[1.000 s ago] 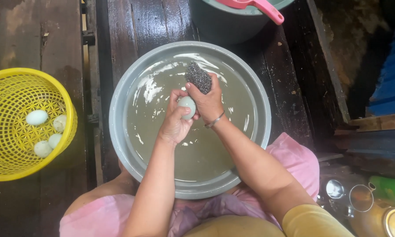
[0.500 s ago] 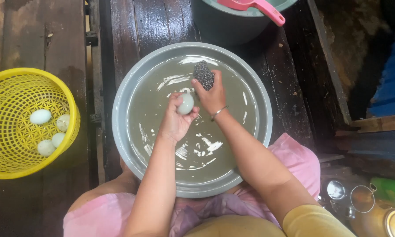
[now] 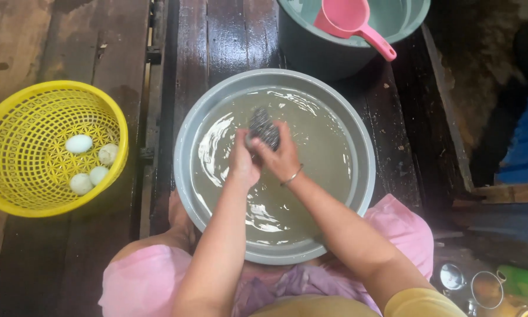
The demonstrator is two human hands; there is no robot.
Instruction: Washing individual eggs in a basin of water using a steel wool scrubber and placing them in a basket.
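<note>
**Two-Handed Scrubbing Over a Water Basin**

The wet plank floor point(image 3: 228, 35) carries every item in view. The grey basin point(image 3: 358, 147) sits directly in front of the seated person, between the knees, so both forearms reach it without stretching; it holds murky water that catches anything washed off. Beyond it stands a larger grey-green tub point(image 3: 311, 47) with a pink scoop point(image 3: 349, 20) resting inside, handle hanging over the rim, near enough for topping up the basin.

To the left, well apart from the basin, a yellow mesh basket point(image 3: 17, 170) holds four pale eggs point(image 3: 79, 144); its open weave lets water drain.

Both hands meet above the middle of the basin. The left hand point(image 3: 242, 161) is curled closed, apparently around a small object, probably an egg, but the fingers hide it, so its contents cannot be confirmed. The right hand point(image 3: 281, 158), wearing a thin bangle point(image 3: 292, 176), is clenched on a dark metal scouring pad point(image 3: 264, 126), pressed against the left hand's grip. Working over the water keeps drips inside the basin.
</note>
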